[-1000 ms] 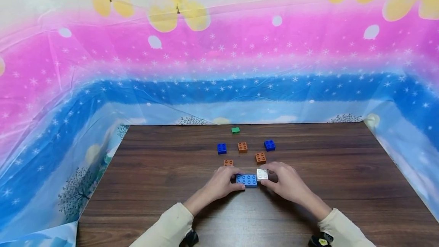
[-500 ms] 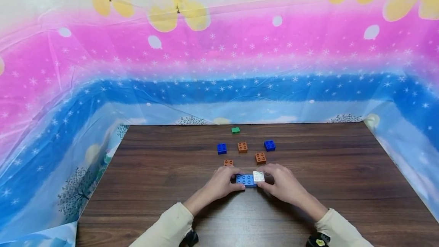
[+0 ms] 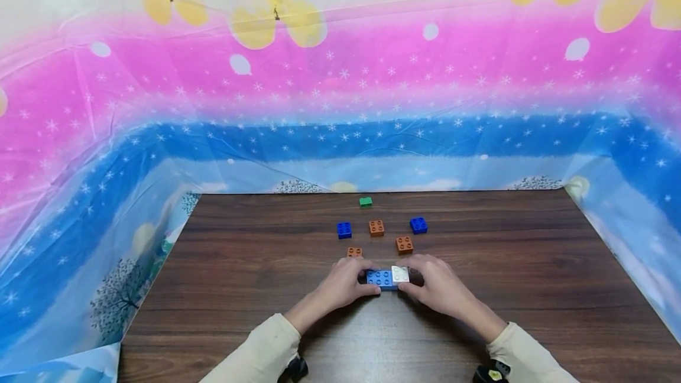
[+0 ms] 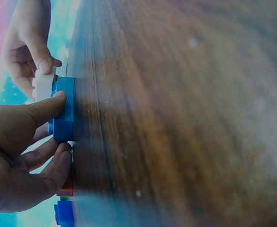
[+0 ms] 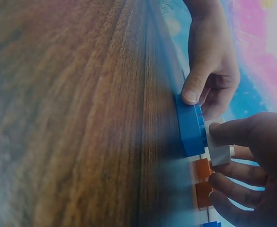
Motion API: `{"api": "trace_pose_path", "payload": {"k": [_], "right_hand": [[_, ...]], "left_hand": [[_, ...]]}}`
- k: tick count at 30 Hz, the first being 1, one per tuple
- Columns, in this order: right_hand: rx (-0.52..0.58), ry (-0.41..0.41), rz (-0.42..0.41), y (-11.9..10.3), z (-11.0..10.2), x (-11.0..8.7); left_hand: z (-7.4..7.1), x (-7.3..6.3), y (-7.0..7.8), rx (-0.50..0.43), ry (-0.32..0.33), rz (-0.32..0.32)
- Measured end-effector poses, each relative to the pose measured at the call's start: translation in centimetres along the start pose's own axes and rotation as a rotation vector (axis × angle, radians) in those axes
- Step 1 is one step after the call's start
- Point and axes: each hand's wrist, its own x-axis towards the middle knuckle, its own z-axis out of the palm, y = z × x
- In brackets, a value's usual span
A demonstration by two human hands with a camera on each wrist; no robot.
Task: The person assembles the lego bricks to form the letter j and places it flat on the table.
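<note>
A long light-blue toy brick (image 3: 378,279) lies flat on the table, its left end pinched between thumb and fingers of my left hand (image 3: 341,283). Over its right end sits a white square brick (image 3: 400,274), which my right hand (image 3: 443,287) grips between thumb and fingers. Studs of the blue brick (image 5: 190,127) still show beside the white brick (image 5: 218,146) in the right wrist view, with a thin gap between the two; how firmly they are joined I cannot tell. In the left wrist view the left thumb presses the blue brick's (image 4: 65,116) near side.
Beyond the hands lie three orange bricks (image 3: 404,244), one partly hidden behind the left hand. Two dark-blue bricks (image 3: 344,230) and a small green brick (image 3: 365,201) are farther back. A printed cloth (image 3: 340,146) encloses the back and sides of the wooden table (image 3: 239,235).
My right hand has brought the white brick leftward, from beside the long blue brick's right end to on top of that end. The left hand keeps its place.
</note>
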Motion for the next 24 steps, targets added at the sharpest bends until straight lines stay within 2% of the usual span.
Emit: {"api": "trace_pose_path", "payload": {"k": [11,24], "right_hand": [[-0.009,-0.012,-0.036,-0.01,-0.09,0.21],[-0.013,-0.014,-0.024,0.12,0.02,0.39]], "left_hand": [[-0.11,0.00,0.08,-0.002,-0.006,-0.010],[-0.04,0.04,-0.07,-0.018,-0.011,-0.008]]}}
